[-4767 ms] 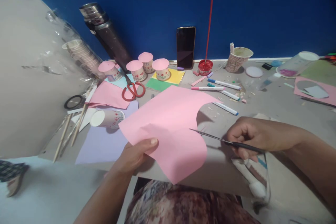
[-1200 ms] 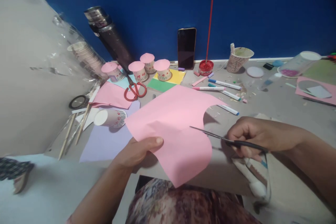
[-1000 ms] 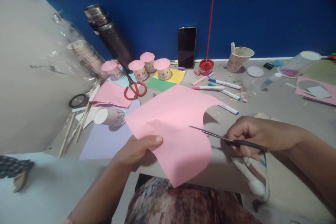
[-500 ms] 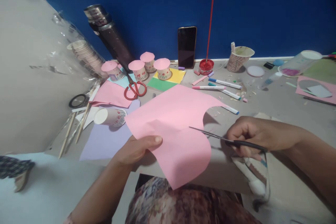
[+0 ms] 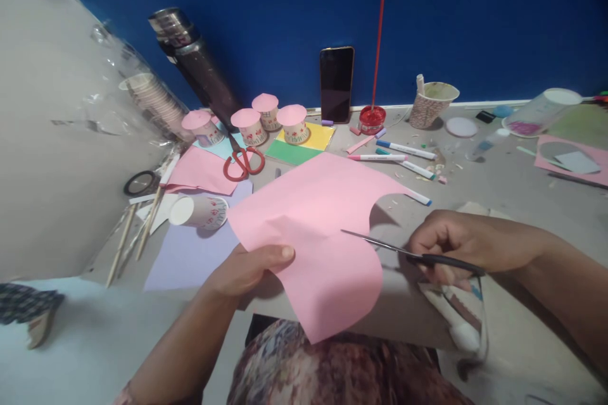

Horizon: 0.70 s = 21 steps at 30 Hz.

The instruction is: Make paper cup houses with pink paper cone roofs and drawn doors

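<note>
A large sheet of pink paper point(image 5: 304, 215) is pinched at its left edge by my left hand point(image 5: 254, 269), thumb on top and the fingers hidden beneath. Its right side is cut in curves, with a hollow above and a rounded lobe below. My right hand point(image 5: 449, 247) grips a pair of black-handled scissors point(image 5: 389, 245). One blade lies over the paper at the notch between hollow and lobe; the other is mostly hidden under the sheet. A white paper cup point(image 5: 197, 212) lies on its side left of the sheet, on purple paper point(image 5: 178, 259).
Several small cups with pink paper roofs point(image 5: 292, 123) stand at the back, near red-handled scissors point(image 5: 244, 163) and a dark flask point(image 5: 199, 63). A phone point(image 5: 336, 84) leans on the blue wall. Markers point(image 5: 406, 150), a patterned cup point(image 5: 431, 106) and paper scraps lie at right.
Almost nothing differs. The hands, paper and scissors keep nearly the same place, and the whole view has shifted very slightly.
</note>
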Motion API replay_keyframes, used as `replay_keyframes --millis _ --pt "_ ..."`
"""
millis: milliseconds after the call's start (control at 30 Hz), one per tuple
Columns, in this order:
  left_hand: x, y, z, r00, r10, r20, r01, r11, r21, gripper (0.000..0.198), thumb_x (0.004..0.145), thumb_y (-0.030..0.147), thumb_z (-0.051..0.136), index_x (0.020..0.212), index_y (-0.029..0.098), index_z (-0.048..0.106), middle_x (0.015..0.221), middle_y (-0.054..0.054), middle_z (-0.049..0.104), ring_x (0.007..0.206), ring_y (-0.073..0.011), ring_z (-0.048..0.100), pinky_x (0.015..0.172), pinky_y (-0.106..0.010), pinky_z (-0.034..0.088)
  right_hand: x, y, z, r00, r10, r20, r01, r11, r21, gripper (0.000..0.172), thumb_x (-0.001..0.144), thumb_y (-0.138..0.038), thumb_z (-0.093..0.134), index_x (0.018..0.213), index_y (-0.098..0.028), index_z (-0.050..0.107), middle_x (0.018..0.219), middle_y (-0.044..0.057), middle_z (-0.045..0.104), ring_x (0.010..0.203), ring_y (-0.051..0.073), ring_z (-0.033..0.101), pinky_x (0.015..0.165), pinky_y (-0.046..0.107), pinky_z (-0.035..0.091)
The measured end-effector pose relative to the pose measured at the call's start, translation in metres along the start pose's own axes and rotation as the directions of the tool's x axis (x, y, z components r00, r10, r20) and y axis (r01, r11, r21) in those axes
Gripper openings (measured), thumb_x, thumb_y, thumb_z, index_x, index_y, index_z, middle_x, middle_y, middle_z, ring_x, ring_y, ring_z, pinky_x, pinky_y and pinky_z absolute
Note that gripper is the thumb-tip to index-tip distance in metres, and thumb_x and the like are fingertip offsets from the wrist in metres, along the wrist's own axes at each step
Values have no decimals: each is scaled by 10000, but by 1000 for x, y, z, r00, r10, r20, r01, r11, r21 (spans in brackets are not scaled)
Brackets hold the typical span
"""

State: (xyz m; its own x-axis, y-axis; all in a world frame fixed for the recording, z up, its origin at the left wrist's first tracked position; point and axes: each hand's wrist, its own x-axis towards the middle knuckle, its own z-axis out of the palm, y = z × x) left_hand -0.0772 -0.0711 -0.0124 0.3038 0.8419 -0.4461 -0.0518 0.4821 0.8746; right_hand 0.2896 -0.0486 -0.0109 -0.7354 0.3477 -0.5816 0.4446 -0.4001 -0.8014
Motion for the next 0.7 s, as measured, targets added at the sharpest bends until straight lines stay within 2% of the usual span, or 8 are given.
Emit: replay_keyframes --millis 200,333,400,700 --pt "-3 1 3 999 18 -48 -18 1000 8 313 647 419 922 819 187 804 774 -54 797 820 -284 748 813 -371 609 2 8 -3 999 -42 11 42 999 10 470 824 -571 843 846 -116 725 591 -4 644 455 42 411 404 147 276" --pt "-6 1 7 999 26 -35 -26 1000 0 269 666 390 909 779 175 794 655 -50 752 835 -304 751 815 -377 611 1 7 -2 999 -46 20 46 998 34 567 801 -667 819 843 -110 723 575 -4 628 441 39 402 391 138 272" --pt "-6 1 8 998 42 -53 -43 999 -15 262 686 376 896 814 168 801 668 -51 758 834 -300 752 802 -369 608 1 5 -2 998 -46 30 45 998 34 603 783 -707 812 836 -114 718 570 -8 621 438 37 395 389 135 265" --pt "-6 5 8 998 38 -50 -38 999 -6 277 649 372 923 747 162 771 694 -46 757 697 -231 691 704 -328 578 3 1 1 999 -38 37 37 999 31 593 772 -698 822 814 -116 717 547 -14 614 404 38 396 358 135 270"
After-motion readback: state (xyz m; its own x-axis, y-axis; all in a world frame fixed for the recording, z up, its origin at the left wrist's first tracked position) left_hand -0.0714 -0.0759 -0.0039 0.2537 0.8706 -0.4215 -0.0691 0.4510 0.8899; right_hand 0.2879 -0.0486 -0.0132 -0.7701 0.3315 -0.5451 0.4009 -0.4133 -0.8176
